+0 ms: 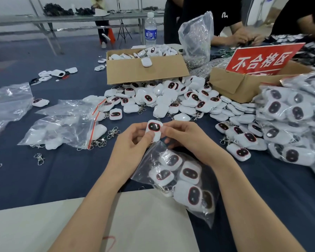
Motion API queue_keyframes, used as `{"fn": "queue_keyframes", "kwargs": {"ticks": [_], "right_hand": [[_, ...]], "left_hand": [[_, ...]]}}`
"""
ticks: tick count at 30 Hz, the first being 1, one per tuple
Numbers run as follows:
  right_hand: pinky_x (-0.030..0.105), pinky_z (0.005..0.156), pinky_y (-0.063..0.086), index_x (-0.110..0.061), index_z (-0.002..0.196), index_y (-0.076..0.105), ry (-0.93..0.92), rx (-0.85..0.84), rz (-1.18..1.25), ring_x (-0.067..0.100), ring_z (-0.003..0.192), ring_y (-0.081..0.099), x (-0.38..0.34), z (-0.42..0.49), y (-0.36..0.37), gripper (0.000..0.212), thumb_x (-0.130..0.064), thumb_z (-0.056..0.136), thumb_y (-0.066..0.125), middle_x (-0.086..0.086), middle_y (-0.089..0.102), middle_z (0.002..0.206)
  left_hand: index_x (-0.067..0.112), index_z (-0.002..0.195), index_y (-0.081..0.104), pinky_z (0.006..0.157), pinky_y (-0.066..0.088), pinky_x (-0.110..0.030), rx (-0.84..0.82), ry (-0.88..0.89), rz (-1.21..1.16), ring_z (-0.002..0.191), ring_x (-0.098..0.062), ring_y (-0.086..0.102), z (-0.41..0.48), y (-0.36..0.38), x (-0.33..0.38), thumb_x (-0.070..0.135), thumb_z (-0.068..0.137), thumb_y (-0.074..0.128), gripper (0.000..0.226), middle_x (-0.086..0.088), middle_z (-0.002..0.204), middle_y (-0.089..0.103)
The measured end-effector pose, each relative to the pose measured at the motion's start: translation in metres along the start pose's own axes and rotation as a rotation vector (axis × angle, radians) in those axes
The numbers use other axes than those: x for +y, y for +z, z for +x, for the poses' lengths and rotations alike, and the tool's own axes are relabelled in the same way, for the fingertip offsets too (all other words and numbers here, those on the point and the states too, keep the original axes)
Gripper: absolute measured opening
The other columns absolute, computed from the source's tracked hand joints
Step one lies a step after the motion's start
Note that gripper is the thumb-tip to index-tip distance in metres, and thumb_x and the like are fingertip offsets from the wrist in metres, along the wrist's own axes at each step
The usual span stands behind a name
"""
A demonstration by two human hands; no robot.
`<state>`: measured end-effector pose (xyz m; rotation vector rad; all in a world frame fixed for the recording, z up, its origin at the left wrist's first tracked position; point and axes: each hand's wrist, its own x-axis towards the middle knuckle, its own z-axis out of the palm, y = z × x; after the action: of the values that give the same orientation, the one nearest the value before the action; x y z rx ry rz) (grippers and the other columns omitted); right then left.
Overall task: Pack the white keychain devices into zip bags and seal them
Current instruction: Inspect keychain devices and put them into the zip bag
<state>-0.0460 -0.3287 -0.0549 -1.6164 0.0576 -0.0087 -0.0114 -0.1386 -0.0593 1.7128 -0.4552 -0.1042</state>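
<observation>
**One device held in both hands above a part-filled bag**

The table (62, 175) is covered in dark blue cloth. Its near edge carries a pale board (144, 224) that lies under both forearms. The cloth is bare mainly in front of the left forearm and toward the far left.

A stack of filled bags (295, 124) crowds the right side up to the frame edge. Across the middle, a loose pile of white devices (171, 100) stretches from the cardboard box (145, 73) nearly to the hands. A second box (235, 88) with a red sign (262, 59) stands behind the stack. On the left, clear zip bags (65, 122) with red seal strips lie flat, and a few devices show beneath them.

The zip bag (180, 179) being packed lies between the forearms and already holds several devices. Its top edge sits just under the hands, and its lower corner overlaps the pale board. I cannot tell whether any finger grips the plastic.

The left hand (133, 142) has its fingers curled around the keychain device (154, 129), with the thumb on its face. The right hand (185, 135) pinches the device's right edge. The device stands upright with its dark, red-ringed window facing the camera, directly above the bag's top.

Metal clips (39, 158) are scattered on the bare cloth to the left.
</observation>
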Motion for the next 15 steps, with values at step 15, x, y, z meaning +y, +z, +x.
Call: {"fn": "queue_keyframes", "kwargs": {"ticks": [15], "right_hand": [[0.022, 0.075, 0.058, -0.017, 0.109, 0.075, -0.005, 0.022, -0.017, 0.011, 0.078, 0.068, -0.0036, -0.0045, 0.0013, 0.017, -0.023, 0.094, 0.071, 0.004, 0.074, 0.084]], "left_hand": [[0.027, 0.110, 0.067, 0.074, 0.056, -0.018, -0.029, -0.044, -0.059, 0.085, -0.009, 0.072, -0.0006, -0.0031, 0.0029, 0.020, 0.094, 0.072, 0.018, 0.008, 0.095, 0.077]]}}
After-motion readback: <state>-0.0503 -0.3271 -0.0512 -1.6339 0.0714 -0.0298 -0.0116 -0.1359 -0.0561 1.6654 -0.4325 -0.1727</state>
